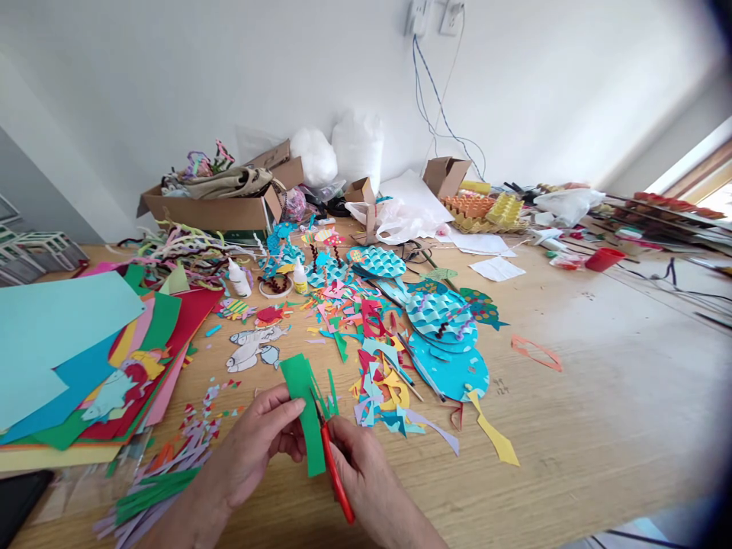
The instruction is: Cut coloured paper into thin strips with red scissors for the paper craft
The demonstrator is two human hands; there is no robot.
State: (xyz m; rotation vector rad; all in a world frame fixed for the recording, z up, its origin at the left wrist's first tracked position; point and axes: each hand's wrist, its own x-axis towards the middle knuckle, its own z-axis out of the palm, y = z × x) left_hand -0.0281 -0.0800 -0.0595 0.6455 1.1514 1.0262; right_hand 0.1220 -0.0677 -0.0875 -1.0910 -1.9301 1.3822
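Note:
My left hand (266,435) pinches a strip of green paper (301,381) between thumb and fingers, holding it above the wooden table. Red-handled scissors (337,473) are in my right hand (366,469), their blades at the right edge of the green paper. Thin green slivers hang or lie just beyond the blades. Beneath my left forearm lies a pile of cut paper strips (154,488) in green and purple. Beyond the paper are grey-white fish cutouts (252,349), and coloured scraps (377,381) spread to the right.
Stacked coloured sheets (62,328) cover the left side. Blue woven-paper discs (446,366) lie right of centre. Two white glue bottles (239,278) stand near pipe cleaners (183,248). A cardboard box (211,213), egg cartons (486,212) and a red cup (605,259) are farther back.

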